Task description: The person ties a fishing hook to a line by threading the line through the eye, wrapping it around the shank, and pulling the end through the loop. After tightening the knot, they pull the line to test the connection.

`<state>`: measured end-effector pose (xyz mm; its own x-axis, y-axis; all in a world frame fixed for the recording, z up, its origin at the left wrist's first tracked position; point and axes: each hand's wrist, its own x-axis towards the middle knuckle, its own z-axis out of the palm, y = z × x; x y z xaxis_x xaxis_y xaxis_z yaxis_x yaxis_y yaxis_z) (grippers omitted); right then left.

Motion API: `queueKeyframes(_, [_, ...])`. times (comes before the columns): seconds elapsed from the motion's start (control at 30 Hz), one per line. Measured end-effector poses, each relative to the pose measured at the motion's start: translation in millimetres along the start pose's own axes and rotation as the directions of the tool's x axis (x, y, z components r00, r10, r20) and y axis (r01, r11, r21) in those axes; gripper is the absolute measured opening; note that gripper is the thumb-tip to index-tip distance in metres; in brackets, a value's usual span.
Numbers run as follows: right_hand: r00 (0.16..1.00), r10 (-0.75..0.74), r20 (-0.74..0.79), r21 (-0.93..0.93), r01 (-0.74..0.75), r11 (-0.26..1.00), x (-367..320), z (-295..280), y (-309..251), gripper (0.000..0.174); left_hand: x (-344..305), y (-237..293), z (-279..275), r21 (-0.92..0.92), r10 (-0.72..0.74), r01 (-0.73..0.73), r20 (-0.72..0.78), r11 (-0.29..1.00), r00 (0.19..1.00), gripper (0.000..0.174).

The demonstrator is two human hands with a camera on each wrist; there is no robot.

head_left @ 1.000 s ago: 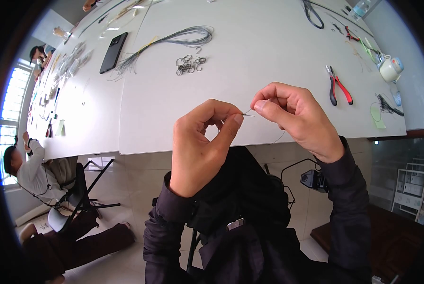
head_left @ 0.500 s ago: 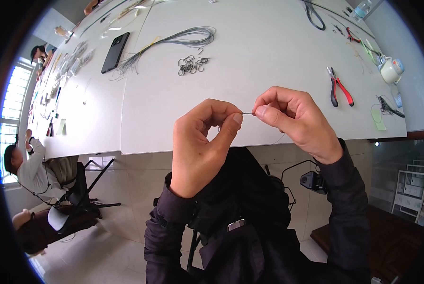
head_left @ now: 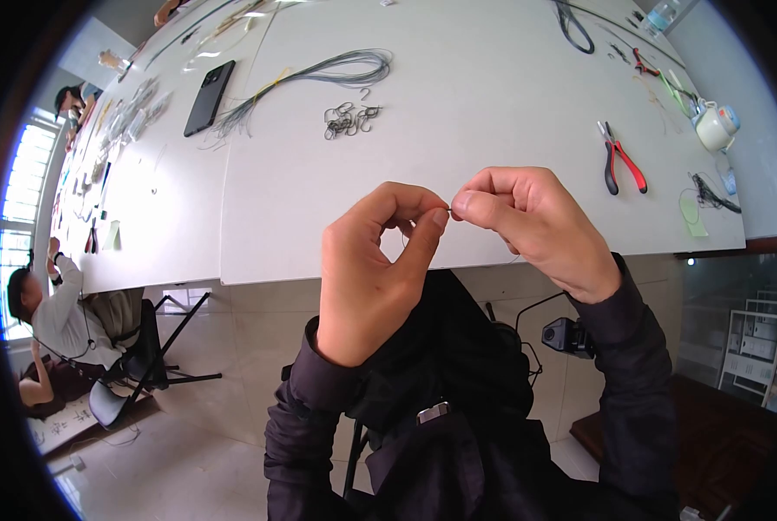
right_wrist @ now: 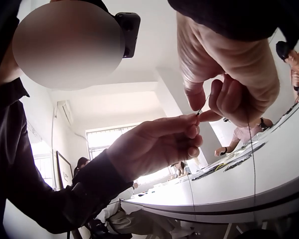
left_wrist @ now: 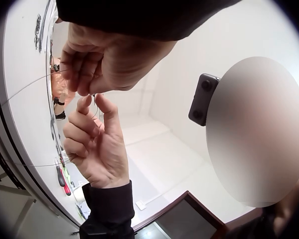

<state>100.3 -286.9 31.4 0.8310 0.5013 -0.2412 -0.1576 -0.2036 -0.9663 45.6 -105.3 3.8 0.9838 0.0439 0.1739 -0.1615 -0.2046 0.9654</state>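
Note:
Both hands meet fingertip to fingertip over the table's front edge. Between thumb and forefinger, my left hand (head_left: 375,269) pinches a thin dark wire-like piece (right_wrist: 198,114); most of it is hidden by the fingertips. My right hand (head_left: 532,221) has its thumb and forefinger closed right at the tip of that piece, pinching a fine line (right_wrist: 210,92) there. Strands of line (right_wrist: 253,164) trail down from the hands in the right wrist view. Farther back on the table lies a small heap of dark wire hooks (head_left: 347,121).
Behind the hooks lies a tied bundle of grey line (head_left: 341,62), with a black phone (head_left: 209,98) to its left. Red-and-black pliers (head_left: 621,158) rest at the right. Near the right end stand a white jug (head_left: 717,128) and a green paper slip (head_left: 692,214). Another person (head_left: 54,300) sits at left.
The right hand has moved left and slightly down, closing the small gap to the left fingertips. The dark piece, visible between them before, is now mostly covered. The left hand has barely moved.

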Motion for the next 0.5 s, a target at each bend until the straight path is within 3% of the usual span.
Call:
queueKeyframes(0.07, [1.000, 0.003, 0.008, 0.008, -0.003, 1.000, 0.9, 0.5, 1.3, 0.026, 0.7, -4.6, 3.2, 0.011, 0.058, -0.058, -0.043, 0.998, 0.997, 0.005])
queueKeyframes(0.27, [0.999, 0.026, 0.021, 0.053, -0.027, 0.998, 4.1, -0.2, 8.2, 0.026, 0.1, 0.3, 0.7, 0.117, 0.060, -0.061, 0.017, 0.991, 0.998, 0.008])
queueKeyframes(0.5, [0.994, 0.106, 0.024, 0.129, -0.108, 0.986, 2.2, -2.1, 5.3, 0.025, -0.4, -0.3, 0.7, 0.065, 0.031, -0.032, 0.025, 0.997, 0.999, 0.011])
